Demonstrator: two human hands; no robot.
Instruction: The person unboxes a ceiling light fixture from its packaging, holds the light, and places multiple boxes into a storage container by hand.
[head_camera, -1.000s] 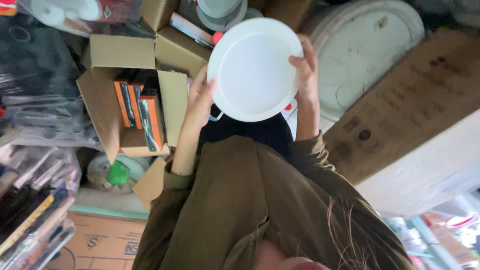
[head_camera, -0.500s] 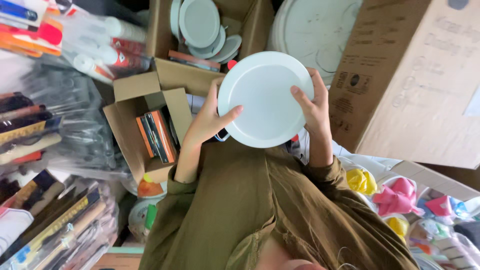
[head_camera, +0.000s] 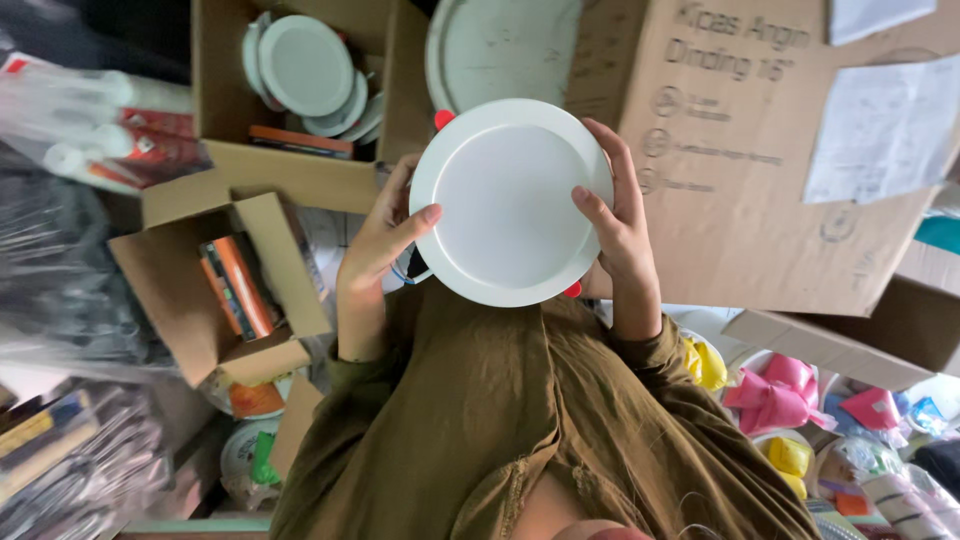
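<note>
Fingers (head_camera: 600, 215) of the right hand (head_camera: 625, 245) and those of the left hand (head_camera: 375, 250) pinch opposite rims of the round white panel lamp (head_camera: 510, 205), held face-up between them above the olive-clad lap, with the open cardboard box (head_camera: 235, 165) of similar lamps just beyond.

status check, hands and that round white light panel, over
Left hand and right hand both grip the round white light panel by its rim. Panel held up, flat face to camera. Open cardboard box below left, not touching.
</note>
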